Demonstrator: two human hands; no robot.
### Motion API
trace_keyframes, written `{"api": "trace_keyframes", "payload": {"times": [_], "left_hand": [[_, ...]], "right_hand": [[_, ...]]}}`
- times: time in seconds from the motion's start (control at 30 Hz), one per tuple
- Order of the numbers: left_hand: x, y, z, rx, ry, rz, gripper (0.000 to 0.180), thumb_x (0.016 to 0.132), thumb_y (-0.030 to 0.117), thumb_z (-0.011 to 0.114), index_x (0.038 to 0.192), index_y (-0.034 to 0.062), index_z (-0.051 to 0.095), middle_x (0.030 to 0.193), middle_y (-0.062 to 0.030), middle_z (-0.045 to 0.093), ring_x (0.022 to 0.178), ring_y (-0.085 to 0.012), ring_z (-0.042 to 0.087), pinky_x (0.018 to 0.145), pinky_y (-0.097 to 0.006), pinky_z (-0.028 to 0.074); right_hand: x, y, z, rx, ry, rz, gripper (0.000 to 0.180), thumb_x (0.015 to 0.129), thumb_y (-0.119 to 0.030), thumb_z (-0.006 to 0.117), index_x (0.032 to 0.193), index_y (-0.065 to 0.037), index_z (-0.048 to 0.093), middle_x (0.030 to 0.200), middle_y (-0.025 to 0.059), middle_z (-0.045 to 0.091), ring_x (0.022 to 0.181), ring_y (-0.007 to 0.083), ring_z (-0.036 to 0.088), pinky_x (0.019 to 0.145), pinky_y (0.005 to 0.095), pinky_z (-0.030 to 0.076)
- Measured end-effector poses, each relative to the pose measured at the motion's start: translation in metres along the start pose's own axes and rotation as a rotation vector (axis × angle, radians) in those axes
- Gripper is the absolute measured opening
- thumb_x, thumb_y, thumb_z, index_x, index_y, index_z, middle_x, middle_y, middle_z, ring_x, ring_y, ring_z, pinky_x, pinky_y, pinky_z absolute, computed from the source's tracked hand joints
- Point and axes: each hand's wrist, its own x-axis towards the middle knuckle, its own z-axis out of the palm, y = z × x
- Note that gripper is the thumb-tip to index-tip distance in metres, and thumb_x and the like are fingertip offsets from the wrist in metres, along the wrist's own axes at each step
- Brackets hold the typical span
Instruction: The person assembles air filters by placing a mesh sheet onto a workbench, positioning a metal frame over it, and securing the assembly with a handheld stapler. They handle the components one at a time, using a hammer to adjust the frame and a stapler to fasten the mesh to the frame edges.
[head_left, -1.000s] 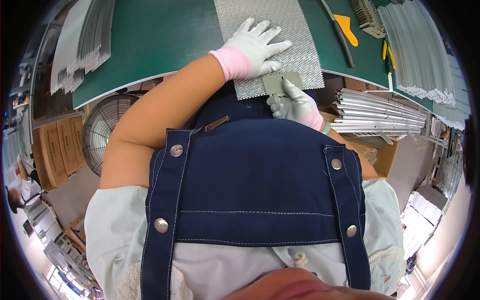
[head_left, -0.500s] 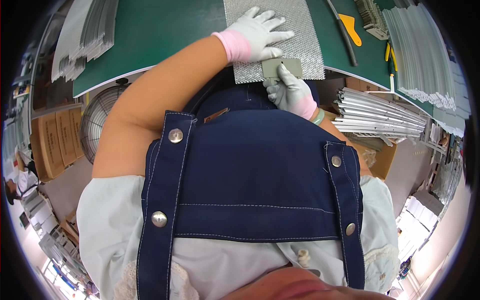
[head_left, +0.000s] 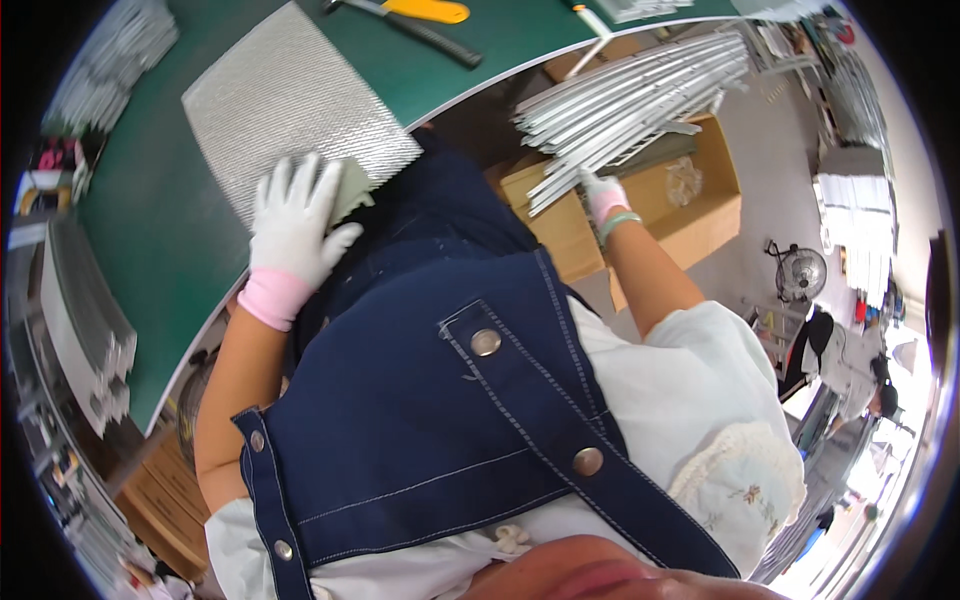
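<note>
step: left hand (head_left: 292, 232) lies flat on the mesh sheet (head_left: 290, 105) and pins a small grey pad (head_left: 352, 190) at the sheet's near corner, while the right hand (head_left: 603, 196) is off to the side at the bundle of strips (head_left: 630, 95).
left hand: white glove with pink cuff, fingers spread wide and pressed down; grips nothing, just weighs on sheet and pad.
right hand: same glove type, a green band at the wrist; fingers curl against the near ends of the strips. Can't tell if it has closed on one or only touches.
next move, my guess: needs one strip separated from the pile and drawn out cleanly; the pile is loose and fanned, so neighbours could drag along.
mesh sheet: silvery, fine woven or embossed grid, rectangular, thin, lies flat on the green mat (head_left: 130, 230) near the table edge.
pad: dull grey-green, flat, squarish, mostly hidden under the palm.
strips: long, thin, pale metal-looking, many stacked over an open cardboard box (head_left: 700, 205) beside the table.
mat: dark green, smooth, matte.
knife: yellow-handled cutter (head_left: 425, 10) at the far edge of the mat, well apart from both hands.
apron: dark blue denim (head_left: 440, 400), metal snaps.
</note>
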Motion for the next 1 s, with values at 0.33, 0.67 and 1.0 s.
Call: {"api": "trace_keyframes", "payload": {"times": [0.33, 0.67, 1.0], "left_hand": [[0.017, -0.005, -0.044, -0.208, 0.157, 0.177, 0.082, 0.091, 0.066, 0.043, 0.132, -0.0044, 0.048, 0.133, -0.0274, 0.049, 0.127, -0.0502, 0.042, 0.109, -0.056, 0.031], [0.050, 0.046, -0.059, -0.423, 0.246, 0.389, 0.058, 0.083, 0.043, 0.066, 0.118, -0.0027, 0.057, 0.117, -0.0204, 0.059, 0.113, -0.0444, 0.053, 0.099, -0.053, 0.041], [0.095, 0.112, -0.016, -1.427, 0.143, 0.188, 0.060, 0.095, 0.029, 0.064, 0.140, -0.0053, 0.045, 0.141, -0.0202, 0.051, 0.128, -0.0273, 0.052, 0.108, -0.036, 0.039]], "right_hand": [[-0.027, -0.042, -0.067, 0.023, -0.581, 0.183, 0.046, 0.091, -0.041, 0.066, 0.110, 0.001, 0.068, 0.106, 0.0193, 0.070, 0.104, 0.0283, 0.065, 0.088, 0.0452, 0.051], [-0.047, -0.056, -0.058, 1.243, -0.720, 0.203, 0.012, 0.089, -0.018, 0.057, 0.084, -0.008, 0.060, 0.073, 0.0043, 0.055, 0.066, 0.0188, 0.055, 0.064, 0.0343, 0.047], [-0.165, -0.166, -0.111, 1.180, -1.229, -0.241, 0.039, 0.093, -0.042, 0.063, 0.111, -0.006, 0.063, 0.100, 0.0116, 0.065, 0.082, 0.0231, 0.062, 0.078, 0.0400, 0.051]]}}
